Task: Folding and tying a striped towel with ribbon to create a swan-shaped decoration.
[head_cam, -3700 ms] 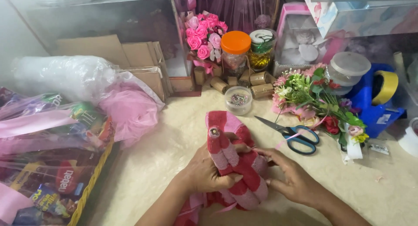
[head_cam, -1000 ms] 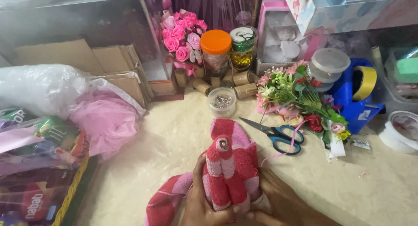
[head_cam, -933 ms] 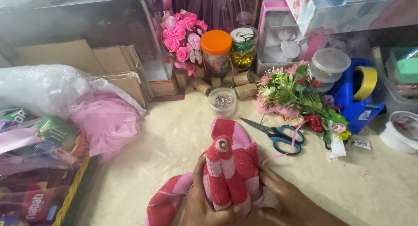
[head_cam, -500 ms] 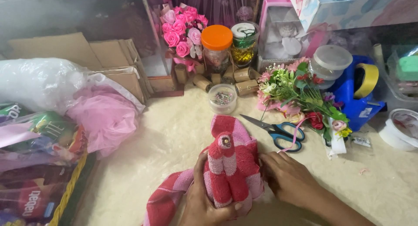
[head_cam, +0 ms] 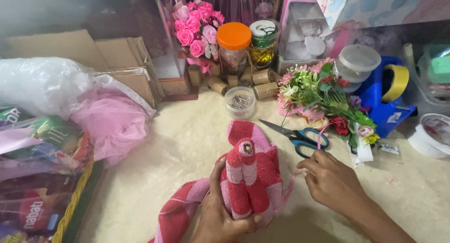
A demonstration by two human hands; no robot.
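The left hand [head_cam: 220, 215] was wrapped around the lower part of a rolled red-and-pink towel [head_cam: 251, 177], thumb up its left side and fingers curled underneath, clamped firmly on it. The towel stood upright on the cream fuzzy mat [head_cam: 187, 144], its rolled folds rising above the fist, with a small round eye [head_cam: 246, 148] stuck near the top. A loose tail of the towel trailed down and to the left, past the wrist.

The right hand [head_cam: 330, 179] sat just beside the towel on its right, fingers pinched together on a thin pink ribbon [head_cam: 293, 179] that ran from the fingertips back to the towel's side. The hand itself did not touch the towel.

Just beyond the towel lay blue-handled scissors [head_cam: 297, 136], blades pointing left. Further back stood a small clear tub [head_cam: 240, 102], a jar with an orange lid [head_cam: 234, 48] and a bunch of pink roses [head_cam: 194, 29]. A spray of artificial flowers [head_cam: 323, 100] lay to the right, near a blue tape dispenser [head_cam: 386, 95]. On the left sat pink tulle [head_cam: 112, 123] and a basket of wrapped snacks [head_cam: 37, 177].
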